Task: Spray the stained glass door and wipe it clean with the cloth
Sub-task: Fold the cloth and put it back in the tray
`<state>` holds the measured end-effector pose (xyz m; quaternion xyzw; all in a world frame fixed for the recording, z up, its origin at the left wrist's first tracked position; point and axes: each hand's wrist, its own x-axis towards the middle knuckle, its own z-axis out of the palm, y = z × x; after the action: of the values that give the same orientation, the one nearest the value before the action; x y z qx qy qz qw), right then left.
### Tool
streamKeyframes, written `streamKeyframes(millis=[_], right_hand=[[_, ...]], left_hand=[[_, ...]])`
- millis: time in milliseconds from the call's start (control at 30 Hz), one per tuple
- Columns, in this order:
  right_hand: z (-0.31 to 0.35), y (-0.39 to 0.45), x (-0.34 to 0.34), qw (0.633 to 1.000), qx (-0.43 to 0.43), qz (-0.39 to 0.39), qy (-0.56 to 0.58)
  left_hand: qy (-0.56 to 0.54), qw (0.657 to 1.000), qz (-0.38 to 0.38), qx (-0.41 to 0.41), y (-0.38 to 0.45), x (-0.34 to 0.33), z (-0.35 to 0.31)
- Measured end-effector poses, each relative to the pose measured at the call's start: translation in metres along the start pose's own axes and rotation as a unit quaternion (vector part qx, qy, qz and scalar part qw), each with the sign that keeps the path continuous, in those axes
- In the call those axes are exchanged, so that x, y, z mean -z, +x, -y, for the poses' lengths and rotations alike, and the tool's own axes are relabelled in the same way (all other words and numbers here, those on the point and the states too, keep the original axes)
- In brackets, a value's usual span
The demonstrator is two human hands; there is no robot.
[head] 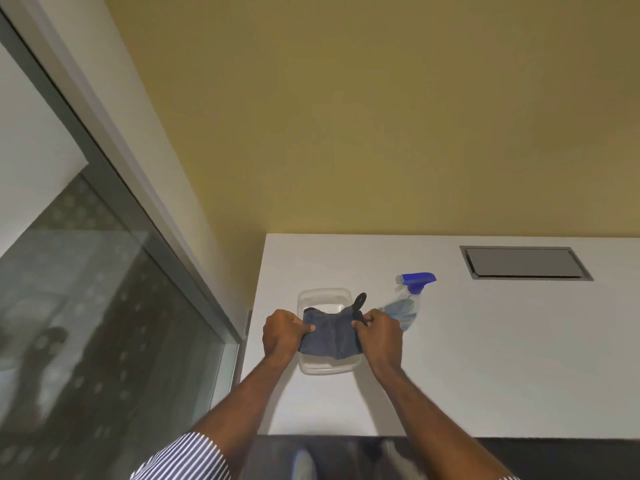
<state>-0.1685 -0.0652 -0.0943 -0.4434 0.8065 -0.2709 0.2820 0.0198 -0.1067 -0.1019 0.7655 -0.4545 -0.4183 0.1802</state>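
A grey cloth [329, 337] is gripped at lower centre by left hand [282, 332] and right hand [379, 336]; no lettering is legible on the spray bottle [407, 301].

I am seeing a white flat-topped desk [485, 358] standing against a mustard-yellow painted wall [346, 116]. A clear rectangular plastic container [323, 293] is sitting on the desk near its left edge. A grey rectangular metal-framed hatch [524, 262] is lying flush in the desk's far right part.

White table [485, 358] carries clear tray [306, 367] and spray bottle [403, 306].
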Motion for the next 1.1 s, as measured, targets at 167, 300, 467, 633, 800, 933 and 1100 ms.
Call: streamKeyframes(millis=[167, 300, 467, 633, 800, 933, 1100], right_hand=[[-0.006, 0.013, -0.019, 0.996, -0.021, 0.003, -0.082], [-0.012, 0.021, -0.036, 0.985, 0.011, -0.007, -0.173], [-0.026, 0.031, -0.051, 0.953, 0.017, 0.035, -0.3], [-0.033, 0.038, -0.059, 0.927, 0.001, 0.084, -0.365], [-0.029, 0.038, -0.061, 0.91, 0.019, 0.101, -0.402], [-0.027, 0.035, -0.062, 0.897, 0.044, 0.118, -0.423], [-0.028, 0.032, -0.064, 0.904, 0.046, 0.118, -0.409]], left_hand=[[0.047, 0.999, 0.016, 0.006, 0.013, -0.014, 0.004], [0.086, 0.996, 0.029, 0.001, 0.02, -0.026, 0.012], [0.136, 0.99, 0.04, -0.023, 0.028, -0.033, 0.018], [0.184, 0.981, 0.034, -0.049, 0.033, -0.042, 0.02], [0.194, 0.979, 0.039, -0.055, 0.042, -0.047, 0.029], [0.206, 0.971, 0.067, -0.105, 0.047, -0.052, 0.035], [0.222, 0.966, 0.08, -0.11, 0.049, -0.053, 0.033]])
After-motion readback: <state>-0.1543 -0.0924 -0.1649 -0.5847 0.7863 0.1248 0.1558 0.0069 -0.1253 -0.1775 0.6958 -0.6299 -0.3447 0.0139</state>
